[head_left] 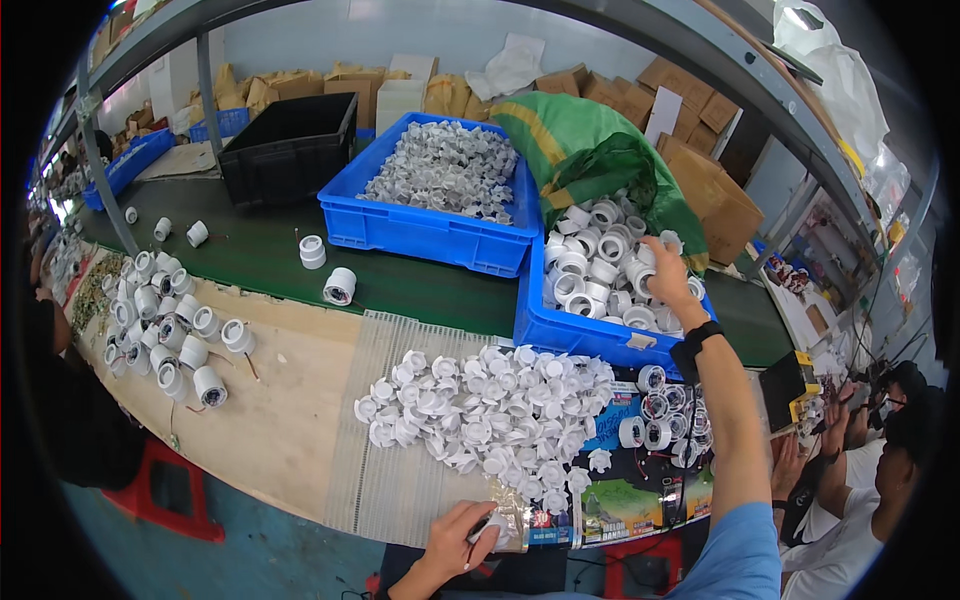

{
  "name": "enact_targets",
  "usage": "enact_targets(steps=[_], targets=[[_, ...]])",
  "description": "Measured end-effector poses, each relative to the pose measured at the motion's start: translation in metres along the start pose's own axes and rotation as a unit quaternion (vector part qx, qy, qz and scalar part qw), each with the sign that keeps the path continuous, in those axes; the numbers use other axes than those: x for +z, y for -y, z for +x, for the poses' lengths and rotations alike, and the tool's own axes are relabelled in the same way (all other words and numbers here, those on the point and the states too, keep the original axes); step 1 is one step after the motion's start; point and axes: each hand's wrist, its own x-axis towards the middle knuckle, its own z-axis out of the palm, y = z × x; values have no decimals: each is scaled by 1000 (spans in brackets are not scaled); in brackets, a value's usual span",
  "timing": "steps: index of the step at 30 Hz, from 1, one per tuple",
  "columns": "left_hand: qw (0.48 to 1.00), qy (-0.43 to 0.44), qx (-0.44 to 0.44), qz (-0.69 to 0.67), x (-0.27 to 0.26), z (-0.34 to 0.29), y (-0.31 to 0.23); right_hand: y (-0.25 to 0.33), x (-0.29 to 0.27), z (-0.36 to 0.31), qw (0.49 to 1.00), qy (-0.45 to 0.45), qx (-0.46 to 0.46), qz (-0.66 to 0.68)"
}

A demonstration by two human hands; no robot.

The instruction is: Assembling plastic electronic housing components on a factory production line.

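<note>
Low at the front edge of the table, my left hand [460, 540] is closed around a small white plastic part [492, 524], partly hidden by the fingers. My right hand [668, 272] reaches into a blue bin [610, 338] of white plastic rings [583, 262]. Its fingers curl around one ring near the bin's right side, and the fingertips are partly covered. Between my hands lies a wide heap of white petal-shaped plastic pieces [500, 400]. To its right stand several white round units with circuit boards and wires [657, 405].
Assembled white cylinders [160, 310] are piled at the left. Behind stand a blue crate [430, 232] of small translucent parts and a black crate [290, 150]. A green sack [590, 130] overhangs the ring bin. A metal shelf beam [700, 40] crosses overhead. Other people sit at the right.
</note>
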Motion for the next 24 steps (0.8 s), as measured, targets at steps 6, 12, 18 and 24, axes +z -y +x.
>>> enact_targets(steps=[6,12,18,24], targets=[[999,41,-25,-22,-3,2,4,29,-74,-29,995,-28,-38,82],[999,26,-40,-27,-5,4,-3,75,-105,-115,984,54,-95,139],[999,28,-34,-22,-1,8,-5,73,-66,-193,954,270,-88,102],[999,26,-27,-25,0,6,-2,65,-31,-189,958,283,-29,31]])
